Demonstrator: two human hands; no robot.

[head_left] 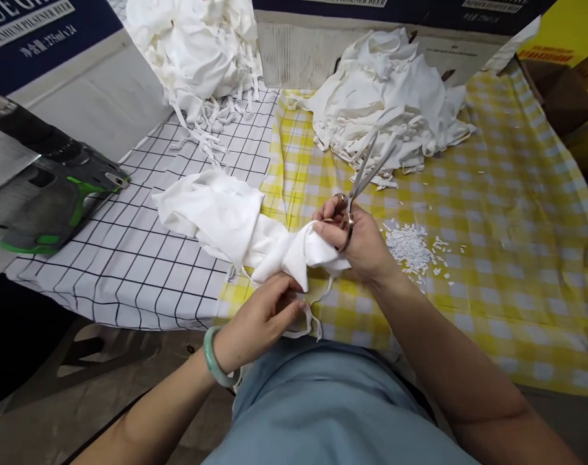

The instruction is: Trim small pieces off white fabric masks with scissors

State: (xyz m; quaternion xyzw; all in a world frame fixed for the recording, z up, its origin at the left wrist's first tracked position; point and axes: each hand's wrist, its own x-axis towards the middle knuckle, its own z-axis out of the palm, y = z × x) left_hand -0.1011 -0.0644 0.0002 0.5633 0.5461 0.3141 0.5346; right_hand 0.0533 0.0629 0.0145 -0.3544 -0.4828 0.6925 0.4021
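Observation:
A white fabric piece (226, 213) with thin straps lies bunched across the table in front of me. My right hand (355, 239) has a pair of scissors (366, 174) looped on its fingers, blades pointing away with the tips apart. Its thumb and fingertips also pinch the right end of the fabric. At the fabric's near edge, my left hand (269, 307) has its fingers curled against the cloth, partly hidden by it. Loose white straps (316, 320) hang beside the left thumb. A green bangle (214, 358) circles the left wrist.
Two heaps of white strapped fabric, a left heap (197, 58) and a right heap (386, 97), lie at the back against cardboard boxes (294, 58). Small white clippings (410, 248) are scattered on the yellow checked cloth (517, 271). A black-and-green tool (56, 187) stands at left.

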